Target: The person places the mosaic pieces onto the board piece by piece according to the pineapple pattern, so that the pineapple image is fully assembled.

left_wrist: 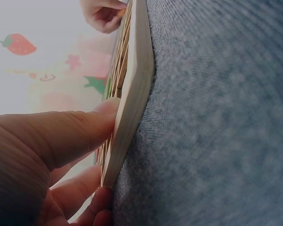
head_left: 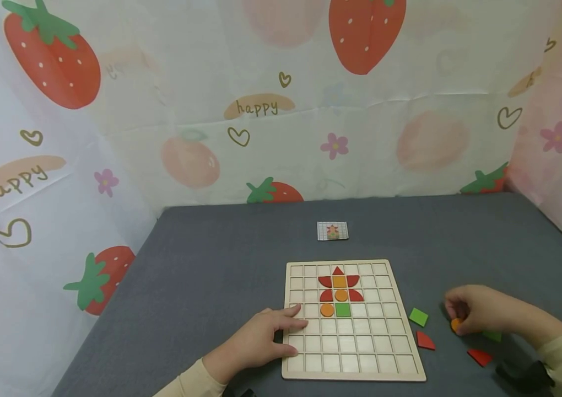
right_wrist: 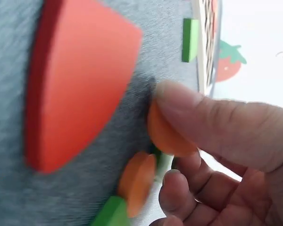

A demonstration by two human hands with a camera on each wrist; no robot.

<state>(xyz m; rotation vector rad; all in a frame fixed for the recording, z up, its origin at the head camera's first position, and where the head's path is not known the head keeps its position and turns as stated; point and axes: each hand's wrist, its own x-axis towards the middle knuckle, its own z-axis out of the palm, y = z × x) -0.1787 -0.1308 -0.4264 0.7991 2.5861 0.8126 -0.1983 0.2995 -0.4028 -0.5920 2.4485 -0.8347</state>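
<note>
In the head view my right hand (head_left: 490,310) pinches an orange disc (head_left: 456,325) between thumb and fingers, just over the cloth to the right of the board. The right wrist view shows the disc (right_wrist: 169,134) tilted under the thumb. My left hand (head_left: 261,337) rests on the left edge of a wooden grid board (head_left: 355,373), fingers spread over the rim. On the board's upper half lie a red triangle (head_left: 338,271), an orange square (head_left: 339,281), several red quarter-circles (head_left: 355,295), two orange discs (head_left: 327,310) and a green square (head_left: 342,310).
Beside the board lie a green square (head_left: 418,316) and two red quarter-circles (head_left: 425,340). Another green square (head_left: 493,335) is partly under my right hand; a second loose orange disc (right_wrist: 137,183) shows in the right wrist view. A small pattern card (head_left: 333,231) lies behind the board.
</note>
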